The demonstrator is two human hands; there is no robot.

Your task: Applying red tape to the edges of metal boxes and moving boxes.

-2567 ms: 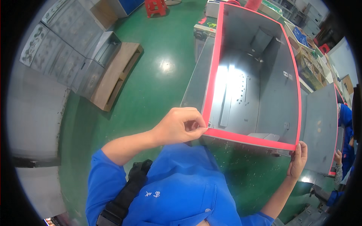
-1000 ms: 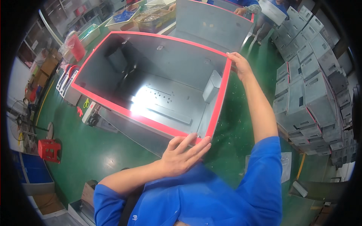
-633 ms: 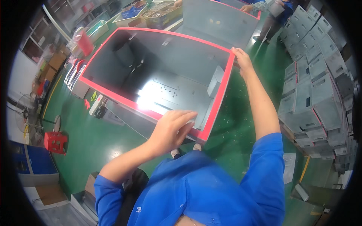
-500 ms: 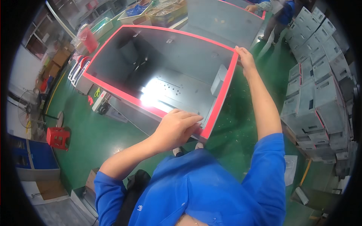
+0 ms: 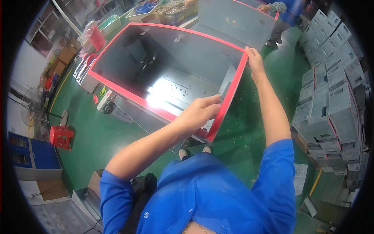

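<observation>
A large grey sheet-metal box (image 5: 194, 46), open at the top, stands tilted in front of me. Red edging (image 5: 128, 93) runs around its rim. My right hand (image 5: 254, 62) grips the box's far right corner, fingertips over the red edge. Above the near right part of the opening is my left hand (image 5: 199, 112). Its fingers reach out towards the inner side of the right-hand rim, and the fingertips are at or near the red edging. Whether they touch it I cannot tell. Holes dot the inner panel, and a small bracket (image 5: 227, 82) sits by the right wall.
Another grey metal panel or box (image 5: 237, 19) stands behind, with a person's hand (image 5: 263, 8) on its red edge. Stacked grey metal cases (image 5: 329, 101) line the right. To the left are a red stool (image 5: 61, 136), a fan (image 5: 33, 103), and green-handled scissors (image 5: 103, 91).
My left hand has moved right and away from me, from the near rim towards the right-hand rim, its fingers reaching further out. My right hand stays at the far corner.
</observation>
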